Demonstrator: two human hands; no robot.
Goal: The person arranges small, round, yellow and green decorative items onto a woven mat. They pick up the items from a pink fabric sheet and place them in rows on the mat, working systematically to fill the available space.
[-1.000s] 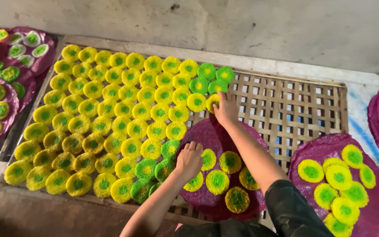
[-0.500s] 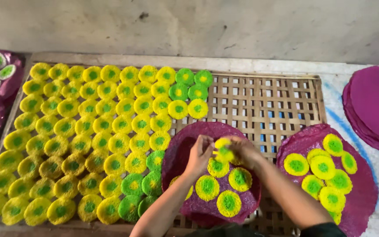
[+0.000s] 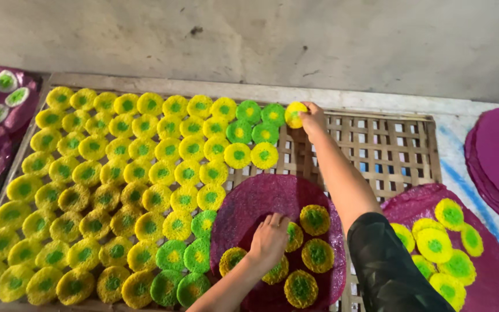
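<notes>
Reaching far up, the right hand [image 3: 314, 118] pinches a yellow round cake [image 3: 295, 114] in its fingers at the end of the top row on the woven rack [image 3: 388, 150]. The left hand [image 3: 269, 240] rests with fingers curled on small cakes [image 3: 314, 219] lying on a purple round sheet [image 3: 261, 199].

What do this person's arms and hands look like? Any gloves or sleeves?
Both hands are bare, with no gloves. The left hand and its forearm show no sleeve and no jewellery that I can make out. The right hand is likewise uncovered, but the upper right arm wears a dark sleeve with a faint mottled pattern, ending around the elbow.
</notes>
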